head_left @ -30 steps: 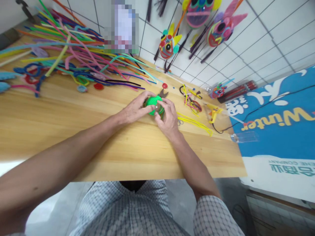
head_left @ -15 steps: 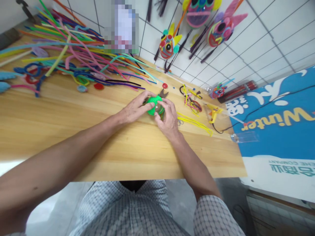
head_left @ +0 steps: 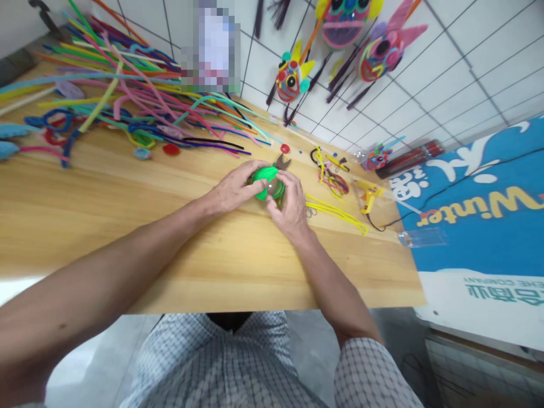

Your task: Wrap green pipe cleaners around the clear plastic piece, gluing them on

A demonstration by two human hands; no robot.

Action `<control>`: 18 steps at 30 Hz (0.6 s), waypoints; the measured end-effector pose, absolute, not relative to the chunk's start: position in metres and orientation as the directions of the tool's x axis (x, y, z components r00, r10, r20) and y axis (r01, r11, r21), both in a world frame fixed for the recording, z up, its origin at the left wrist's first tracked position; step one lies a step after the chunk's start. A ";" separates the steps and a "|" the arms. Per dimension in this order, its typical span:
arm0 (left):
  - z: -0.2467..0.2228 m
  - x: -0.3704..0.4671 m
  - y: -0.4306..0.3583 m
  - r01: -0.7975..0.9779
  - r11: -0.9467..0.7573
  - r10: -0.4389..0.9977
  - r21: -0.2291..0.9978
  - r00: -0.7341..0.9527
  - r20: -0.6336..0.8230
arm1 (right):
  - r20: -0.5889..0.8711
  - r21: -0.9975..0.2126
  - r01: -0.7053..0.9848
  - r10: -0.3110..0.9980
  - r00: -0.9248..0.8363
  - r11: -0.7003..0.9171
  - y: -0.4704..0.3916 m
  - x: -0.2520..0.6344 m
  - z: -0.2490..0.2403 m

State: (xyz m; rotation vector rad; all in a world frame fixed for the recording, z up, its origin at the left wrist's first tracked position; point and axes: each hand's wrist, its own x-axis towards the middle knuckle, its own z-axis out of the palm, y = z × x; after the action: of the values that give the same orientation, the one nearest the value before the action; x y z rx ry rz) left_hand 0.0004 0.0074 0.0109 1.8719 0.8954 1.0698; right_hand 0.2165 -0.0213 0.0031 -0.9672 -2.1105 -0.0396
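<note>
Holding w/ both hands now! L grip (head_left: 236,190) curled round L side of green-wound piece (head_left: 267,173), w/ thumb across green coils. R grip (head_left: 293,207) bent in from opp. side, w/ thumb + fingertips close together at a shiny, clear-looking part. Narrow on both sides, clasping same piece. Placed over middle of counter (head_left: 238,255), just nearer than dark metal tool (head_left: 282,163); can't tell if resting or slightly lifted.

Looks light, prob. hollow. Prob. slippery on bare shiny part, softer + easier to hold on coils. Likely thin-walled, so apt to dent under a hard squeeze. Best taken low by both sides, w/ flat finger pads + steady light pressure; better not to shove sideways across coils, for fear of loosening. Can't see underside, hidden by fingers.

Over to R: yellow strands (head_left: 338,214) just beside R grip, then glue gun (head_left: 370,195), then clear bottle (head_left: 423,237) near R edge. Just past tool: red disc (head_left: 285,148). Far L: big heap of fuzzy coloured stems (head_left: 144,90).
</note>
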 end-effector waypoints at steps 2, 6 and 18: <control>0.013 0.000 0.007 0.205 -0.440 0.855 0.874 0.395 0.338 | 0.671 -0.277 0.650 0.626 -0.396 0.708 -0.021 0.217 0.003; 0.014 0.001 0.006 0.213 -0.430 0.862 0.877 0.384 0.330 | 0.657 -0.267 0.669 0.638 -0.400 0.694 -0.022 0.218 0.003; 0.013 -0.002 0.007 0.108 -0.384 0.864 0.917 0.393 0.315 | 0.625 -0.298 0.677 0.673 -0.395 0.673 -0.023 0.219 0.003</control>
State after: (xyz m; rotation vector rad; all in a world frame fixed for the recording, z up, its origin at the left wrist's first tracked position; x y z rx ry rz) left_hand -0.0019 0.0073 0.0126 1.7678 0.8499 1.0744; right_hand 0.2191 -0.0227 0.0030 -1.0353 -2.1399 -0.0054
